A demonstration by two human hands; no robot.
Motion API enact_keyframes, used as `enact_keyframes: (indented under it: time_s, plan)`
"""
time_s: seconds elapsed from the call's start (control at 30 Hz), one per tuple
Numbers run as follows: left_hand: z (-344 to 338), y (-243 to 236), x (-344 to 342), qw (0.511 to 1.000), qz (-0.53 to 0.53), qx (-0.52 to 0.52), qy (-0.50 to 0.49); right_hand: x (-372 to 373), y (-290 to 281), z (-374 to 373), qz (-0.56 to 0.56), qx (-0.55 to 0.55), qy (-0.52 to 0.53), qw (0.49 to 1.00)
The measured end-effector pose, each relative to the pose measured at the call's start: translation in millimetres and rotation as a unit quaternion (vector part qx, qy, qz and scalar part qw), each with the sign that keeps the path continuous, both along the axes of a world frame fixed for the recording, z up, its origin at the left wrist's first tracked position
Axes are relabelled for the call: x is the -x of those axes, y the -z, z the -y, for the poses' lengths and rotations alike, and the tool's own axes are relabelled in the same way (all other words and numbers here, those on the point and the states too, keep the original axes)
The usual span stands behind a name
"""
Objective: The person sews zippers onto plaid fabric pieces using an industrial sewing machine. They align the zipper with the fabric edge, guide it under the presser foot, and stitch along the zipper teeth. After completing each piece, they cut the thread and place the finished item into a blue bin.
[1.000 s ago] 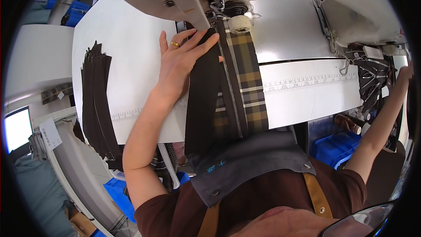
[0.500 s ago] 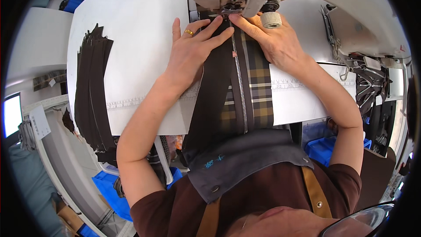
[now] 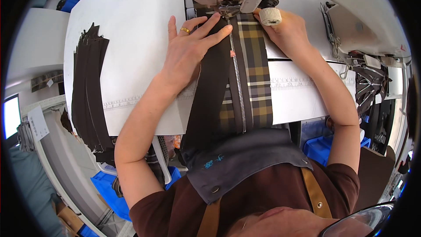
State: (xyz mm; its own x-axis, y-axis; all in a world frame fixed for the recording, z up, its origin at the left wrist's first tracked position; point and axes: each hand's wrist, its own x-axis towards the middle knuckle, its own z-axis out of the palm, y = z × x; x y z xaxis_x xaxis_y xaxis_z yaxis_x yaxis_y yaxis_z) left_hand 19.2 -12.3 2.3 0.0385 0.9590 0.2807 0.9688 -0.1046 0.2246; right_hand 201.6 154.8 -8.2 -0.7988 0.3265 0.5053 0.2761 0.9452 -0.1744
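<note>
Numbered ruler scale [image 3: 289, 82] on white tabletop [image 3: 131, 52]; teal stitched characters [image 3: 214, 162] on dark apron [image 3: 258, 153]; white sheet [image 3: 38, 123]: print too small.

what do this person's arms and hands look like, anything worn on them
Both forearms are bare below short dark maroon sleeves. The left hand wears a gold-coloured ring; the right hand, partly hidden, shows none. Neither wears a glove.

We note bright metal teeth on the zipper [image 3: 237, 79]; matt dark cloth strip [image 3: 208, 83]; matt, woven plaid cloth [image 3: 259, 74]. Tabletop [image 3: 127, 61] smooth, faintly glossy. Machine knob [image 3: 270, 16] ribbed, plastic-looking. We see ring [image 3: 185, 30] in polished metal, apron [image 3: 256, 151] in matt cloth.
</note>
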Motion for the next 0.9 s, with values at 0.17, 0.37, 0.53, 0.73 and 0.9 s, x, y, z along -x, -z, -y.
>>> enact_keyframes:
  time_s: [0.17,0.37,0.53,0.73,0.9]
  plan:
    - [0,-2,-2,1.000,0.023,-0.019,0.005,-3,0,-5,-0.031,0.088,0.005,0.996]
    - [2,1,0,1.000,0.027,0.001,-0.003,-4,-4,-8,-0.026,0.106,-0.009,0.994]
    - [1,-2,1,1.000,0.021,0.014,0.004,-5,-8,1,-0.008,0.036,-0.010,0.999]
    - [2,0,2,1.000,0.002,0.011,0.009,5,-12,29,0.066,0.011,-0.059,0.996]
    - [3,0,3,1.000,0.026,0.012,0.010,5,-11,28,0.058,0.008,-0.058,0.997]
